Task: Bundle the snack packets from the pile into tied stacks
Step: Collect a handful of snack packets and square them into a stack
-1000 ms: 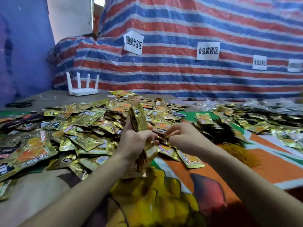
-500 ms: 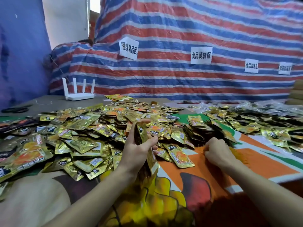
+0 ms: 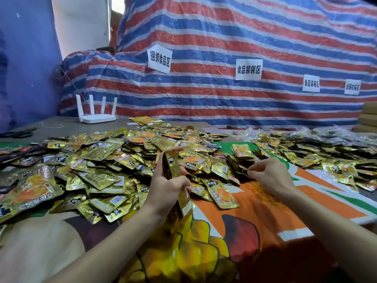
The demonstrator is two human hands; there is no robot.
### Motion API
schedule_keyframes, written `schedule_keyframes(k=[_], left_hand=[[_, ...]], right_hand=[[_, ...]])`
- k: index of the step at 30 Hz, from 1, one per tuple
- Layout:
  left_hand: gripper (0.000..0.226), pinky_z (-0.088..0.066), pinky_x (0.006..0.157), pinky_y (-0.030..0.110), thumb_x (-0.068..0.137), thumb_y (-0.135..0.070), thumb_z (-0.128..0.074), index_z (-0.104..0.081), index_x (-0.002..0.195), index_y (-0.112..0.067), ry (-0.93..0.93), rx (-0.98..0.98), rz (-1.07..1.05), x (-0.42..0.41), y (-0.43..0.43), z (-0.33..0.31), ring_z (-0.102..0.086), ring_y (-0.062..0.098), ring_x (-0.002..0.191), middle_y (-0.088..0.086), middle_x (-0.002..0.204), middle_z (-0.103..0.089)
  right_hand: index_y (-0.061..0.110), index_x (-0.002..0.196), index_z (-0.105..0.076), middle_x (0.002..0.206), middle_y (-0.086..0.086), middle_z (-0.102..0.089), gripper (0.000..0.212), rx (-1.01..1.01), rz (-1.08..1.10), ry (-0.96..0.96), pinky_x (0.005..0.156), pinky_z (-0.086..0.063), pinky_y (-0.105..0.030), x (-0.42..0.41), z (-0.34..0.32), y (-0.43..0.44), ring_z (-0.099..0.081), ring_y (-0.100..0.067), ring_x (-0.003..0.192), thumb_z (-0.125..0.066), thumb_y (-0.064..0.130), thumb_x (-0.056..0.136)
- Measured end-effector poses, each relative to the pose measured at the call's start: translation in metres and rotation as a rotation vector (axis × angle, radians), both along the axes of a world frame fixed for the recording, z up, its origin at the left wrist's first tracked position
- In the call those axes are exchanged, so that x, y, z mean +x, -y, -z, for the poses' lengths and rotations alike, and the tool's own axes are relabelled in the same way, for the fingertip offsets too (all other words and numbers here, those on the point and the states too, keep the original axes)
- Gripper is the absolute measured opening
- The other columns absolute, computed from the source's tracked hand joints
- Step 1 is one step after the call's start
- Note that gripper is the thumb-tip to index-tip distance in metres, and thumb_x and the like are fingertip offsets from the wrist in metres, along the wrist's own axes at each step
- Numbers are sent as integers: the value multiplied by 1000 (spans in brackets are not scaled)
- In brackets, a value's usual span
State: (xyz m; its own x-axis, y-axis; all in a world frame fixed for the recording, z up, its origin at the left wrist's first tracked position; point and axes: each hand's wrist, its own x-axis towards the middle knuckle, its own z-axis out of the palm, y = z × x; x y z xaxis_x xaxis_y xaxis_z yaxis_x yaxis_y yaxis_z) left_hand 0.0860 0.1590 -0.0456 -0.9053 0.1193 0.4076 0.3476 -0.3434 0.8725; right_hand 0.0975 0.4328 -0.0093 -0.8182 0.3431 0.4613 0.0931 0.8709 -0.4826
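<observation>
Pile: At left we see a loose heap of crinkled gold foil snack packets (image 3: 98, 170), flat pouches overlapping on a printed orange-and-yellow tablecloth (image 3: 265, 217).
Left hand: The left hand (image 3: 166, 187) clasps an upright stack of gold packets (image 3: 172, 164), its fingers curled round the stack's middle.
Handling: We judge the packets light, soft and slick. Foil faces slide, so the stack wants a squeeze at mid-length, edges squared.
Right hand: The right hand (image 3: 272, 177) pinches a thin dark loop (image 3: 245, 172), possibly a tie band; we cannot tell.
Far right: More glossy gold packets (image 3: 336, 166) lie spread, well apart from both hands.
</observation>
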Motion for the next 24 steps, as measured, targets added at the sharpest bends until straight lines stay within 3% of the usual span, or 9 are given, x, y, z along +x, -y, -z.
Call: schedule_keyframes(k=[5,11,15,20,24], left_hand=[[71,-56,63,33,77,18,-61,-69,108,-45,12,20,22,-2,2,-3,-58,28,75,-2,78,-64],[65,-57,61,32,71,15,-61,-70,114,-33,7,38,84,2,12,-3,-59,18,66,4,83,-61],[72,-56,60,31,78,24,-57,-69,115,-36,-2,27,105,3,15,-6,-59,18,64,8,85,-59],[71,-56,60,32,77,24,-58,-65,123,-30,-7,7,119,7,14,-9,-58,19,66,7,85,-58],[69,-56,63,32,65,6,-64,-64,122,-31,-29,-31,115,11,12,-12,-58,20,69,9,86,-58]], right_hand=[[14,96,-82,98,-6,-78,10,74,-18,1,80,-61,-42,-7,-14,18,-70,-22,85,-74,13,91],[8,88,-81,92,-14,-76,19,212,160,212,77,-61,-46,-3,-6,-12,-69,-33,85,-64,0,85],[12,87,-82,97,-11,-75,21,213,216,226,73,-60,-45,2,0,-29,-68,-33,84,-65,-1,86],[14,84,-81,95,-10,-76,4,91,185,243,81,-60,-45,-1,-5,-40,-69,-29,88,-80,11,85],[19,75,-80,89,-7,-76,9,-1,156,264,83,-59,-46,-1,-15,-43,-67,-26,90,-83,16,83]])
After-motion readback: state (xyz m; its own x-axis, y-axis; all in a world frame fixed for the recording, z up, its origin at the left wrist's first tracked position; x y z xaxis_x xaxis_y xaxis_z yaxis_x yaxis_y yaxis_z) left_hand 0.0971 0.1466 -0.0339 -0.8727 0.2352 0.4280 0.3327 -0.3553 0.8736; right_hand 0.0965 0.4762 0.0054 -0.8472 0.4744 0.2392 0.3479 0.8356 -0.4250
